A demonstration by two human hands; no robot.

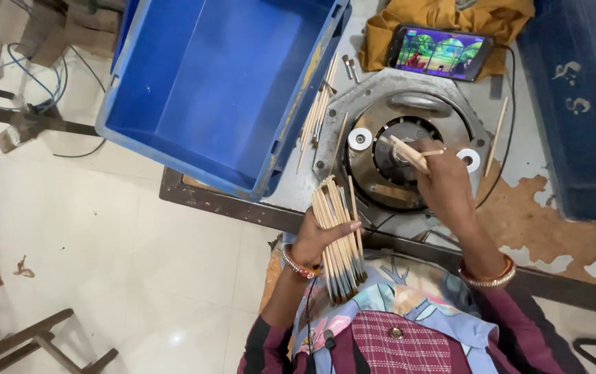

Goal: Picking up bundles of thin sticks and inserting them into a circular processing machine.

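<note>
My left hand (314,237) grips a thick bundle of thin wooden sticks with dark tips (339,239), held upright-slanted near the table's front edge. My right hand (443,180) pinches a single wooden stick (409,152) and holds it over the centre of a round metal machine (395,104). The stick's far end points into the dark central opening. Two small white discs, the left white disc (360,138) and the right white disc (470,158), sit on either side of the machine's plate.
A large blue plastic crate (173,111) overhangs the table's left end. Loose sticks (315,114) lie between crate and machine. A phone with a lit screen (440,52) rests on yellow cloth at the back. Blue cloth lies at right, tiled floor at left.
</note>
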